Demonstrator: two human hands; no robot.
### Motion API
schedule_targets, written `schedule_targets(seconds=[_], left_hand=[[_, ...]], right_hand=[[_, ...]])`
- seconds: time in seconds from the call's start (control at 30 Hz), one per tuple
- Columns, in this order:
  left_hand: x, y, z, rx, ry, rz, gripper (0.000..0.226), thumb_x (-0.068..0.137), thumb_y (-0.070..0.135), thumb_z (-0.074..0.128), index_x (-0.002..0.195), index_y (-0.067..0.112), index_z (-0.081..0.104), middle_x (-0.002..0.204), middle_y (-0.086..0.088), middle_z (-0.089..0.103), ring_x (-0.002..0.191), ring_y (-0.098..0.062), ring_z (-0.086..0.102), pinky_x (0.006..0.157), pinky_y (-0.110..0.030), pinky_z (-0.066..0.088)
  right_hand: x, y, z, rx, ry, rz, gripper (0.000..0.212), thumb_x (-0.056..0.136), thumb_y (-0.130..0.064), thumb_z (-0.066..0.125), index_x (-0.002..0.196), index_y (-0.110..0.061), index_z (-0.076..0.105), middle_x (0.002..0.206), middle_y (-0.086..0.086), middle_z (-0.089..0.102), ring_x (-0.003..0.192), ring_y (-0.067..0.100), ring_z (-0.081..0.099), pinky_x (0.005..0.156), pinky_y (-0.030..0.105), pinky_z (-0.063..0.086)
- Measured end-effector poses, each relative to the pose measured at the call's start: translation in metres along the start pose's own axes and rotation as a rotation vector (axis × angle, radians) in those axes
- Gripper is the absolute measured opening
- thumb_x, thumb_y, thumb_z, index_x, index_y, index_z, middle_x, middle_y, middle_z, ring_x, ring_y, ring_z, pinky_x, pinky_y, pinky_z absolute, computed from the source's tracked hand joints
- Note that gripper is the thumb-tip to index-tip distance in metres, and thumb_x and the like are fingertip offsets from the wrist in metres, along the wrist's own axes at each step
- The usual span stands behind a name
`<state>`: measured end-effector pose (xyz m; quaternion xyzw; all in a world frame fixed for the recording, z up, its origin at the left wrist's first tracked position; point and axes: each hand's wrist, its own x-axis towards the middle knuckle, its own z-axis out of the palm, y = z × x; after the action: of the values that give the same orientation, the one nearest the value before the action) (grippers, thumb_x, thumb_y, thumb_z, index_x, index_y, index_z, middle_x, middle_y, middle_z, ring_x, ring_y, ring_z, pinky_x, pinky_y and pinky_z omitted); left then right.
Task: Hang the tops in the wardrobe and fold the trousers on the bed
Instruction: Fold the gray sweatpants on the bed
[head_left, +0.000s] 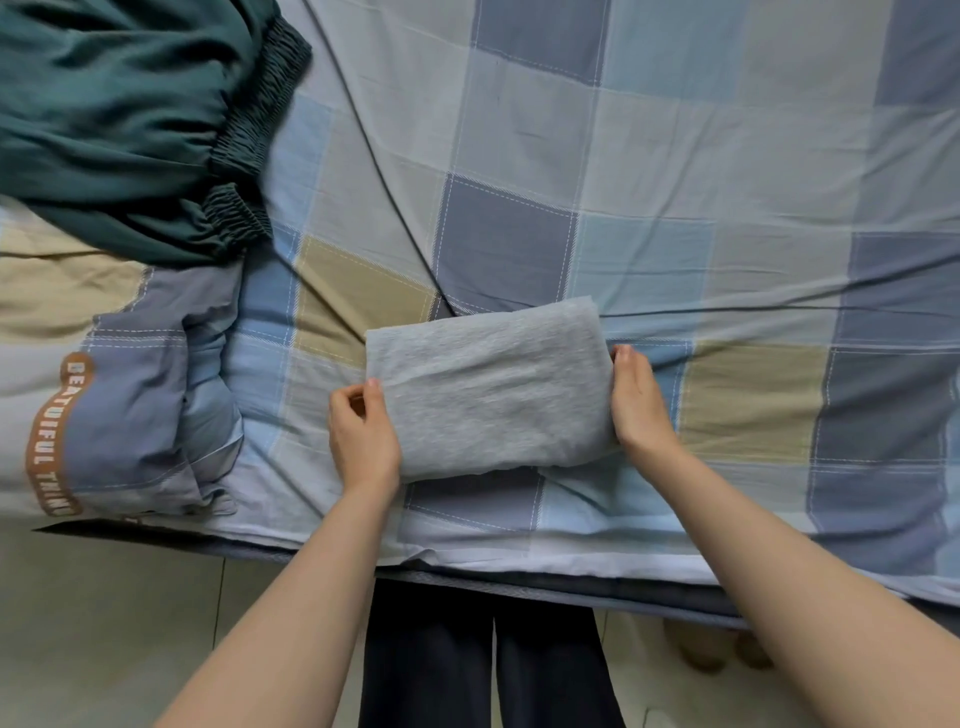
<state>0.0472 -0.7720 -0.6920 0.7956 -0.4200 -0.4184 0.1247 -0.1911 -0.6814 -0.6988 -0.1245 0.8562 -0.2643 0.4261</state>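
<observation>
— Where do the grey trousers (493, 392) lie under your hands?

— Folded into a thick rectangle on the checked bed sheet (675, 171), near the bed's near edge, right in front of you. Your left hand (363, 434) is at the bundle's left end, thumb and fingers curled and pinching the edge of the fabric. Your right hand (640, 400) lies against the right end, fingers running along the side of the fold; whether they curl under it I cannot tell.

— And the other garment?

— The dark green trousers (119, 130) with an elastic waistband sit crumpled at the far left of the bed, well apart from your grey bundle. Just below them is a bunched quilt (156, 374) with an orange lettered band. Your dark trouser legs (488, 665) stand on the pale floor (104, 623).
</observation>
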Motion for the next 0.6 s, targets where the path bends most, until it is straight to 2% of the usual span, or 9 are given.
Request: schedule_targets(seconds=[0.07, 0.13, 0.2, 0.27, 0.37, 0.47, 0.53, 0.6], left_hand=[[-0.006, 0.0, 0.0, -0.033, -0.089, -0.003, 0.033, 0.099, 0.045, 0.046, 0.115, 0.016, 0.048, 0.111, 0.001, 0.055, 0.101, -0.017, 0.051, 0.084, -0.028, 0.036], [-0.013, 0.0, 0.0, -0.037, -0.195, -0.014, 0.043, 0.096, 0.047, 0.051, 0.125, 0.016, 0.045, 0.116, 0.002, 0.055, 0.106, -0.018, 0.052, 0.089, -0.031, 0.038], [-0.016, 0.0, 0.0, -0.088, -0.254, -0.048, 0.049, 0.094, 0.042, 0.058, 0.131, 0.014, 0.043, 0.122, 0.001, 0.055, 0.11, -0.017, 0.052, 0.093, -0.03, 0.038], [-0.018, 0.003, -0.003, -0.151, -0.267, -0.085, 0.055, 0.091, 0.034, 0.065, 0.135, 0.012, 0.041, 0.126, -0.001, 0.055, 0.111, -0.016, 0.053, 0.091, -0.028, 0.039], [-0.025, 0.006, -0.009, -0.202, -0.23, -0.083, 0.064, 0.085, 0.029, 0.073, 0.138, 0.017, 0.039, 0.127, 0.001, 0.053, 0.112, -0.016, 0.054, 0.092, -0.028, 0.042], [-0.049, 0.018, -0.021, -0.196, -0.142, 0.003, 0.062, 0.084, 0.025, 0.075, 0.137, 0.021, 0.043, 0.127, 0.004, 0.05, 0.113, -0.012, 0.05, 0.093, -0.025, 0.04], [-0.073, 0.032, -0.033, -0.186, -0.112, 0.105, 0.058, 0.087, 0.021, 0.072, 0.138, 0.019, 0.045, 0.129, 0.008, 0.048, 0.117, -0.006, 0.046, 0.095, -0.017, 0.035], [-0.097, 0.048, -0.048, -0.179, -0.137, 0.187, 0.052, 0.091, 0.019, 0.067, 0.138, 0.02, 0.047, 0.133, 0.013, 0.048, 0.122, 0.0, 0.042, 0.099, -0.013, 0.031]], right_hand=[[-0.006, -0.001, 0.001, -0.002, -0.085, -0.051, 0.051, 0.101, -0.043, 0.032, 0.143, -0.015, 0.032, 0.143, 0.005, 0.044, 0.129, 0.021, 0.043, 0.098, 0.025, 0.03], [-0.014, 0.001, 0.004, -0.07, -0.13, -0.128, 0.062, 0.098, -0.046, 0.043, 0.148, -0.016, 0.02, 0.149, 0.007, 0.037, 0.133, 0.023, 0.041, 0.106, 0.032, 0.032], [-0.02, 0.005, 0.008, -0.12, -0.121, -0.188, 0.071, 0.093, -0.044, 0.051, 0.148, -0.016, 0.017, 0.15, 0.009, 0.035, 0.134, 0.024, 0.04, 0.11, 0.036, 0.033], [-0.026, 0.004, 0.012, -0.142, -0.087, -0.205, 0.068, 0.093, -0.04, 0.053, 0.147, -0.018, 0.018, 0.149, 0.007, 0.037, 0.132, 0.024, 0.042, 0.107, 0.037, 0.035], [-0.04, 0.001, 0.009, -0.118, -0.015, -0.259, 0.058, 0.095, -0.031, 0.053, 0.144, -0.018, 0.026, 0.142, 0.005, 0.042, 0.126, 0.021, 0.045, 0.097, 0.024, 0.034], [-0.059, -0.005, -0.012, -0.11, 0.038, -0.314, 0.049, 0.097, -0.025, 0.051, 0.143, -0.019, 0.033, 0.137, 0.007, 0.042, 0.118, 0.014, 0.045, 0.088, 0.012, 0.026], [-0.076, -0.012, -0.033, -0.137, 0.044, -0.371, 0.048, 0.097, -0.021, 0.05, 0.143, -0.022, 0.036, 0.135, 0.008, 0.042, 0.107, 0.0, 0.04, 0.087, 0.007, 0.024], [-0.097, -0.02, -0.056, -0.176, 0.037, -0.466, 0.049, 0.097, -0.015, 0.049, 0.144, -0.025, 0.037, 0.133, 0.009, 0.043, 0.106, -0.005, 0.037, 0.091, 0.001, 0.021]])
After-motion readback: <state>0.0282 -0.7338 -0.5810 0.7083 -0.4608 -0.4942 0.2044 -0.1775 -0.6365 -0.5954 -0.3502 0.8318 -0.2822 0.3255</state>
